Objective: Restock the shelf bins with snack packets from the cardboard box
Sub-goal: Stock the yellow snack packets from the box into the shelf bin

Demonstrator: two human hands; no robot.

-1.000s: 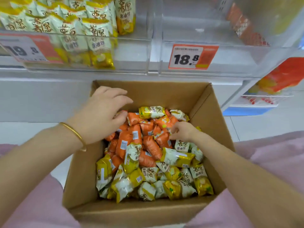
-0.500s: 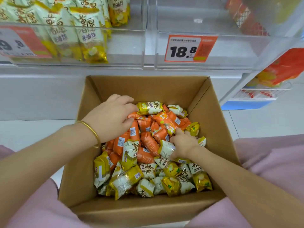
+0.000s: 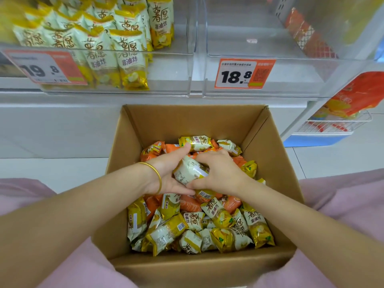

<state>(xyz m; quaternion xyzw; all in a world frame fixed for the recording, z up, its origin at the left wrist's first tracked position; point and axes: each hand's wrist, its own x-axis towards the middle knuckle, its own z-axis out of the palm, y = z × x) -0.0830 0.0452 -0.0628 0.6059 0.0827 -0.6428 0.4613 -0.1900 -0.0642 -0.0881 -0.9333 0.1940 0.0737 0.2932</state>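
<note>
Left bin (image 3: 170,75), 10 o'clock: clear, holds upright yellow-and-white packets (image 3: 128,57); price tag (image 3: 46,67) on front. Left hand (image 3: 166,173), gold bangle (image 3: 154,176) at wrist: fingers curled round a white packet (image 3: 190,170), cupped from its 9 o'clock side. Right hand (image 3: 220,171): fingers closed on the same packet from 3 o'clock. Both hands inside the cardboard box (image 3: 187,121), centre frame, over mixed orange and yellow packets (image 3: 218,223). Right bin (image 3: 291,80), 1 o'clock: tagged 18.8 (image 3: 244,73).
</note>
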